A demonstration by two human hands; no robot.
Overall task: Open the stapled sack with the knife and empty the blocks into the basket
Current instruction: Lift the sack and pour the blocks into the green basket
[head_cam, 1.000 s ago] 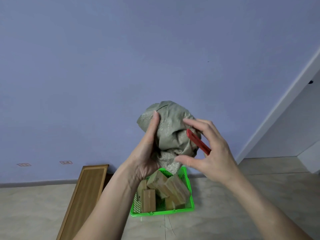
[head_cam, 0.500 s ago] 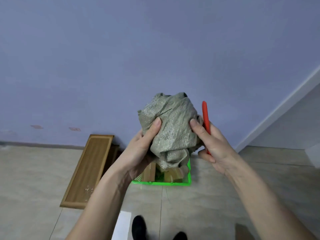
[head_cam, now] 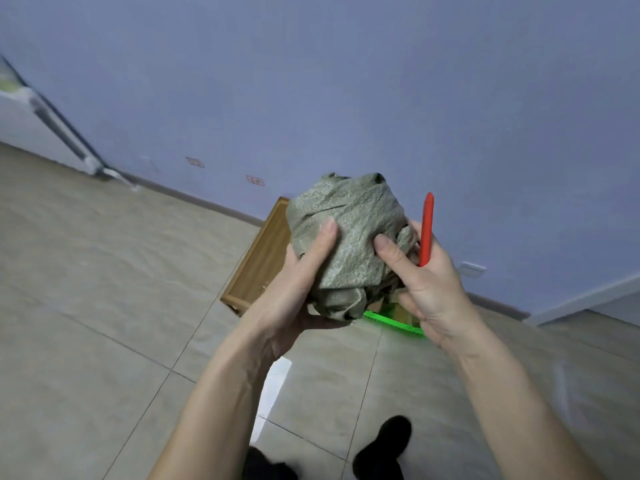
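Lavender-blue wall (head_cam: 346, 81); beige tiled floor (head_cam: 86, 306); dark skirting (head_cam: 207, 202); wooden tray (head_cam: 263, 258) flat by wall; white sheet (head_cam: 273, 386).

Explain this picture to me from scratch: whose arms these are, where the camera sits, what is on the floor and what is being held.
There is no machine here. A person wears a camera on the head, so you look down along their own two bare arms. Both hands hold a crumpled grey-green sack up in the air: the left hand cups it from below and the side, the right hand presses it with the thumb while also gripping a red knife that points upward. On the tiled floor behind the sack lie a green basket, mostly hidden, and a wooden tray by the purple wall. The person's dark shoes show at the bottom.
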